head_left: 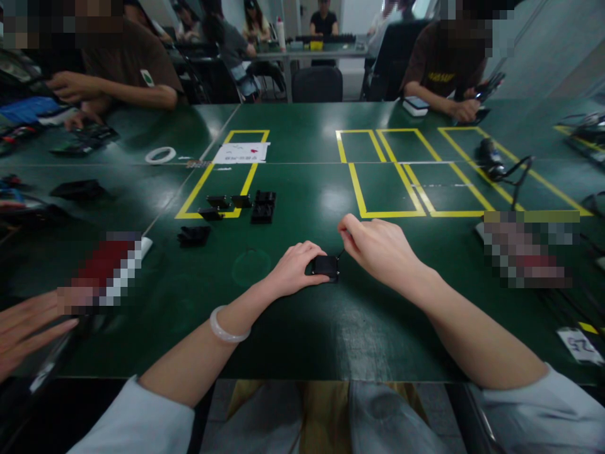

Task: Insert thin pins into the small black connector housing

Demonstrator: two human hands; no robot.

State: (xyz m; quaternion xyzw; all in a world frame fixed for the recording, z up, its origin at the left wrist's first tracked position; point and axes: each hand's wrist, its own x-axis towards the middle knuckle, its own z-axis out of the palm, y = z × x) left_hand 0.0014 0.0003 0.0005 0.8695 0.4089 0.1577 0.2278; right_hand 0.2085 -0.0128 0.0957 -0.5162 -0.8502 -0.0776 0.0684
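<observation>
My left hand [295,268] holds a small black rectangular block [325,267] flat on the green table, thumb along its near side and fingers at its left and far side. Small shiny spots show on the block's right edge. My right hand [385,246] is closed in a pinch just right of the block. From under its fingers a thin dark rod [341,253] slants down to the block's right side; its kind is too small to tell. Beyond my left hand stand black plastic parts [263,207], several thin black pieces [218,202] and another dark part [193,235].
Yellow tape outlines [387,214] mark the green table [302,340]. A white paper sheet [242,152] and tape roll [161,155] lie farther back. A neighbour's hand [33,328] is at the left; cables [520,176] and a blurred device [524,252] are at the right. People sit opposite.
</observation>
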